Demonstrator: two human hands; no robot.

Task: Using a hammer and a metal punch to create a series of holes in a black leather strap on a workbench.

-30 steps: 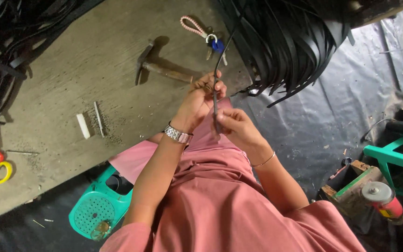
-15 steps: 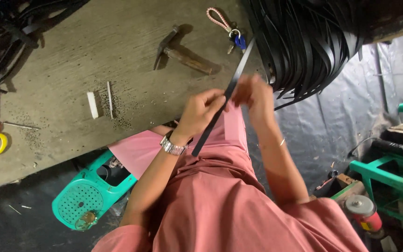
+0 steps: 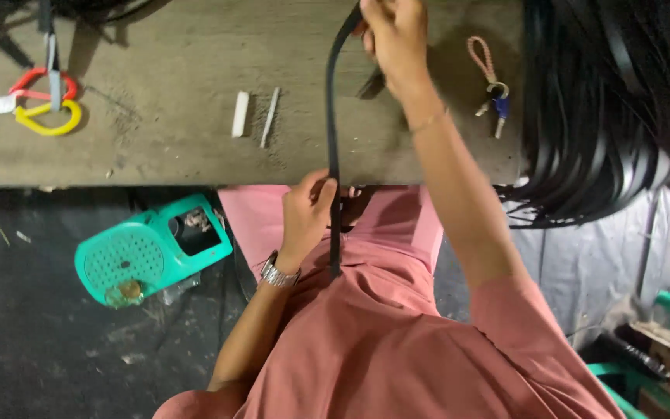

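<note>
With my fingers closed around it at both ends, the long flat black rubber strip runs nearly straight up and down the view. My right hand is stretched far forward over the grey concrete slab, pinching the strip's upper end where it curves over near the top edge; my left hand clamps the lower part close to my lap, just above the pink cloth I am wearing. A silver metal wristwatch sits on my left wrist. Behind my right hand lies something dark, possibly a hammer, though the hand hides most of it. On the slab to the left of the strip lie a short white stick and a thin pale rod, side by side. To the right rests a pink braided cord with keys, and beyond it hangs a thick bundle of black strips. Below the slab's edge, a turquoise plastic basket lies on dark ground.
</note>
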